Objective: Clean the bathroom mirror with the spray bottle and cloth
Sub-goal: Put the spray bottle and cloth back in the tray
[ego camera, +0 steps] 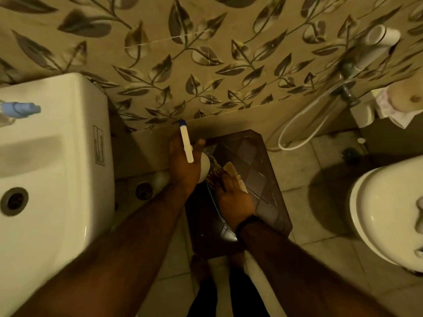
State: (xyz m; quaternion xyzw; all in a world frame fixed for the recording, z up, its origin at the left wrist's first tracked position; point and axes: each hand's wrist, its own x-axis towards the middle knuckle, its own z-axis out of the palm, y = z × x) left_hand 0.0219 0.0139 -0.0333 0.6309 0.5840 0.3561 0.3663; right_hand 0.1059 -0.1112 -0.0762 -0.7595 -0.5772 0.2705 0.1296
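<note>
My left hand (183,167) is closed around a white spray bottle (186,145) with a blue nozzle tip that points toward the leaf-patterned wall. My right hand (235,197), with a dark band at the wrist, holds a beige cloth (232,171) just right of the bottle. Both hands hover low over a dark rectangular object with a diamond pattern (261,161) that stands on the floor against the wall. No mirror can be made out for certain in this view.
A white washbasin (50,179) fills the left side, with a blue bottle (20,109) on its rim. A white toilet (380,213) sits at the right, with a hose (297,124) and tap on the wall beyond it. A floor drain (144,191) lies beside the basin.
</note>
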